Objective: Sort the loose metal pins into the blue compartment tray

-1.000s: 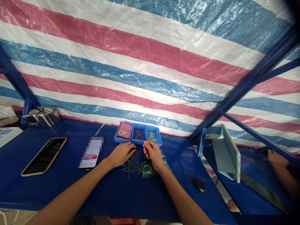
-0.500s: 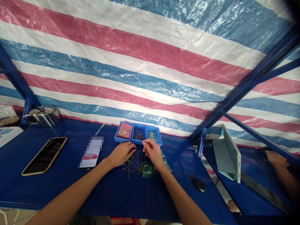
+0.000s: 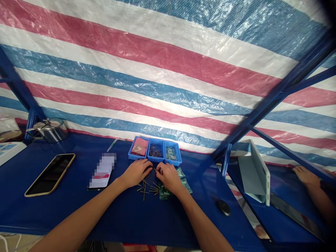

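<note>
Several thin brass pins (image 3: 147,187) lie scattered on the blue table (image 3: 118,213). My left hand (image 3: 136,172) rests curled over the pins' upper end, fingers closed; what it holds is hidden. My right hand (image 3: 168,176) is beside it, fingers pinched on a pin at its tips. Under my right wrist lie small green packets (image 3: 183,175). Just behind both hands stand three joined blue bins (image 3: 154,151): a red pad in the left one, pins in the middle one, green parts in the right one.
A phone (image 3: 49,174) lies face up at the left, a blurred card (image 3: 103,170) beside it, a pen (image 3: 112,144) behind. A steel pot (image 3: 48,129) stands far left. A black mouse (image 3: 223,207) and a folded tablet stand (image 3: 254,173) are right. Another person's hand (image 3: 304,174) shows far right.
My right hand has come down and left from the middle bin's front edge to the table beside my left hand. My left hand has barely moved.
</note>
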Motion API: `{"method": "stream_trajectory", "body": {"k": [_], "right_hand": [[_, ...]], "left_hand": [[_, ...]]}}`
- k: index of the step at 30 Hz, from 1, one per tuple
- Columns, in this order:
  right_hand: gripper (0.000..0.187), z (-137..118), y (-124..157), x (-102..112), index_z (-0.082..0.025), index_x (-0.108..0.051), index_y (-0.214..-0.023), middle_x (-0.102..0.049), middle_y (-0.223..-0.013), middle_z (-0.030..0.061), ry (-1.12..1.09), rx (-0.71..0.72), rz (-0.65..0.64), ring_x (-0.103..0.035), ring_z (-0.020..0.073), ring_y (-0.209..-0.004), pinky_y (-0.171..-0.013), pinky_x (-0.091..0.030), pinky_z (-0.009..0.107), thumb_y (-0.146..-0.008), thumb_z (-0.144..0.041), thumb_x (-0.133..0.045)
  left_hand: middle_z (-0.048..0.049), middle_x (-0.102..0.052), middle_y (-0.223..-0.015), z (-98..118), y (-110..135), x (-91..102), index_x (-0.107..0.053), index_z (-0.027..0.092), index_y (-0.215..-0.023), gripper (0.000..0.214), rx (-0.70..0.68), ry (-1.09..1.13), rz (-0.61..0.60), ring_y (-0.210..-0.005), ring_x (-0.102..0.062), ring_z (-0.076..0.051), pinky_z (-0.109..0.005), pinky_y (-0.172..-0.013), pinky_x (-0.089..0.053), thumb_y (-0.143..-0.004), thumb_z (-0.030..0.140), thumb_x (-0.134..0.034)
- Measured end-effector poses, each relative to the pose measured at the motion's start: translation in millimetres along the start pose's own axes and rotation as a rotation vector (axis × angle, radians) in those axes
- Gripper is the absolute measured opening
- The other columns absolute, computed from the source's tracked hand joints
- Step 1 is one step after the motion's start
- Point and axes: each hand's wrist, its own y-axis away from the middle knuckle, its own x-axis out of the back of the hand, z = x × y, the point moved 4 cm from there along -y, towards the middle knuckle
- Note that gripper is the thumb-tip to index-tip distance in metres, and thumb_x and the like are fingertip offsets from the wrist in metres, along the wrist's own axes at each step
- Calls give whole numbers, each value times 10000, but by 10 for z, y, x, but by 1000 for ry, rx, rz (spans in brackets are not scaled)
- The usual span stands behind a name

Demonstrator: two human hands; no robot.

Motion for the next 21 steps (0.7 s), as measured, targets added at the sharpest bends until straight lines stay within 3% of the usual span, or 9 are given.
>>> {"method": "stream_trajectory", "body": {"k": [8, 13, 18, 21], "right_hand": [[91, -38, 13, 37, -209, -588, -906, -633, -761, 2, -12, -19, 87, -575, 208, -756, -745, -342, 320, -971, -145, -593], [129, -60, 21, 82, -228, -580, -976, -658, -903, 30, -171, 40, 117, -607, 222, -863, -783, -409, 316, -1053, -202, -480], [100, -22, 12, 92, -241, -610, -971, -660, -891, 21, -356, 24, 180, -624, 211, -839, -758, -461, 306, -1035, -251, -534], [120, -5, -2, 93, -253, -649, -1098, -706, -959, 34, -396, 44, 212, -656, 231, -924, -836, -497, 339, -1036, -269, -548]], "left_hand": [[-45, -685, -1053, -7, 3, -2, -669, 234, -1154, 232, -2, 1, 0, -960, -651, -227, -331, -861, -481, -1099, 330, -465], [-49, -683, -1040, 1, -2, 7, -669, 232, -1144, 248, -8, -9, -1, -946, -650, -225, -330, -850, -481, -1105, 337, -448], [-51, -682, -1052, -6, -1, -3, -661, 232, -1163, 240, -2, -15, -8, -968, -656, -232, -348, -868, -482, -1106, 336, -452], [-53, -683, -1050, 1, 0, 5, -661, 231, -1154, 235, -7, -11, -1, -968, -657, -233, -349, -869, -482, -1105, 337, -457]]}}
